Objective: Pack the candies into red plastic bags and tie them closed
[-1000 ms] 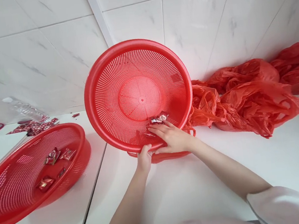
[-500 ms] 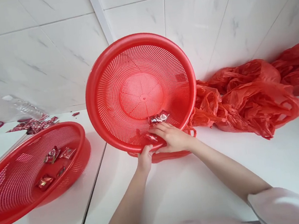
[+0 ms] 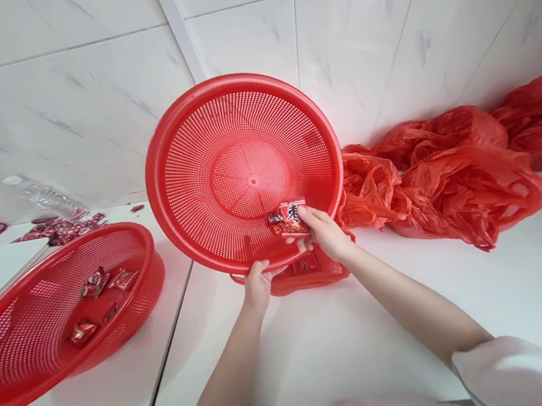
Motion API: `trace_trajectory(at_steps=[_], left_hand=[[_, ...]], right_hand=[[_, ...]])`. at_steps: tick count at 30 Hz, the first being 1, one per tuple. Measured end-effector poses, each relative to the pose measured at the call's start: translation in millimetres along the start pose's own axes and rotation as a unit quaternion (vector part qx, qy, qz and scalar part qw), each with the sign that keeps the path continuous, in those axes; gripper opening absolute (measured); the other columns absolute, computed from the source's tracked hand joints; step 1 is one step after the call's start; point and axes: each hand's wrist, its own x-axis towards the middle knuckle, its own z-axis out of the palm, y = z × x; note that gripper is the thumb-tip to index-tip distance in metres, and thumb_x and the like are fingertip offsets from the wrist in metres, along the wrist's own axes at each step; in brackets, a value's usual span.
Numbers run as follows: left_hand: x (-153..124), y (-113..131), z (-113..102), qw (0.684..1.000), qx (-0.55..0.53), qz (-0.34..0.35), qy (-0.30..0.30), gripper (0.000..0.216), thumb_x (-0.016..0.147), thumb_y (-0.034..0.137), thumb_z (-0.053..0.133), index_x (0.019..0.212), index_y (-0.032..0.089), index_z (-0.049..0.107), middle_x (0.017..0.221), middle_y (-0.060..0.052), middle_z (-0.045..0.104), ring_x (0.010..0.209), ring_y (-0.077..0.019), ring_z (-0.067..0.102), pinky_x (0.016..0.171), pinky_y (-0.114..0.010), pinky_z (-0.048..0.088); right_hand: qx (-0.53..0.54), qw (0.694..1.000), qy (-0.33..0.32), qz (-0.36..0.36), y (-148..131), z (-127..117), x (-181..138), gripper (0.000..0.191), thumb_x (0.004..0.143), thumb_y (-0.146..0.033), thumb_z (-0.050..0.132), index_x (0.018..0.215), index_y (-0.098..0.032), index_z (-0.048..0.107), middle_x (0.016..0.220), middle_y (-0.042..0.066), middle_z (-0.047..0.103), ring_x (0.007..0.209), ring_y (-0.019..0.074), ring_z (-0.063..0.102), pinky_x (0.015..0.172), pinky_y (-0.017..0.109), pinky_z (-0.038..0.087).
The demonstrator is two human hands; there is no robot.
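Note:
A round red plastic colander basket [image 3: 245, 126] is tilted up, its open side facing me. My left hand [image 3: 258, 286] grips the lower rim, thumb over the edge. In my right hand [image 3: 322, 233] is a small red snack packet [image 3: 294, 218] with a large dark character on its front, pinched at the right edge over the basket's lower side. Another small wrapped packet [image 3: 274, 218] shows partly behind it. Under the rim lies a red plastic bag [image 3: 311, 281] with a packet visible in it.
On the left stands a second red basket [image 3: 143, 240] with several wrapped packets [image 3: 84, 331]. Behind it are a clear plastic bottle [image 3: 53, 197] and a pile of red wrapped packets [image 3: 67, 230]. Crumpled red plastic bags [image 3: 468, 183] lie along the tiled wall at right.
My right hand has lifted a packet from the basket's lower side and turned its front into view. The tilted basket has shifted slightly left, with my left hand still on its rim.

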Motion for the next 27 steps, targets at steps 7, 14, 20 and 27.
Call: trace_trajectory(at_steps=[7,14,20,27], left_hand=[[2.4,2.1,-4.1,1.0,-0.002,0.024,-0.002,0.041,0.061,0.02,0.063,0.102,0.02,0.063,0.095,-0.003,0.072,0.1,-0.0285,0.066,0.082,-0.047,0.055],[3.5,5.8,-2.5,0.999,-0.004,0.033,0.009,0.043,0.059,0.02,0.063,0.102,0.021,0.062,0.092,-0.001,0.073,0.093,-0.0268,0.068,0.082,-0.046,0.055],[3.7,8.1,-3.0,0.999,0.004,0.032,0.009,0.031,0.059,0.021,0.063,0.091,0.02,0.062,0.084,-0.001,0.072,0.092,-0.0272,0.068,0.083,-0.048,0.054],[4.3,9.0,-3.8,1.0,0.005,0.027,0.015,0.029,0.058,0.02,0.064,0.087,0.02,0.062,0.083,0.0,0.071,0.096,-0.0277,0.067,0.084,-0.048,0.054]], right_hand=[[0.015,1.0,-0.01,0.013,-9.7,-2.4,-2.4,0.041,0.078,-0.056,0.064,0.074,-0.018,0.053,0.047,-0.004,0.058,0.035,0.0077,0.051,0.032,0.015,0.037],[0.002,1.0,-0.011,0.001,-5.4,-4.1,-1.1,0.04,0.08,-0.058,0.062,0.079,-0.019,0.052,0.051,-0.001,0.065,0.041,0.0138,0.062,0.037,0.019,0.048],[-0.004,1.0,0.006,0.026,-11.3,-3.0,-3.8,0.041,0.078,-0.059,0.064,0.084,-0.019,0.059,0.062,0.0,0.067,0.049,0.0152,0.064,0.041,0.022,0.048],[-0.009,0.998,0.061,-0.008,-7.7,-7.0,-1.3,0.052,0.083,-0.064,0.052,0.057,-0.019,0.05,0.052,-0.002,0.05,0.05,0.0105,0.046,0.052,0.023,0.038]])
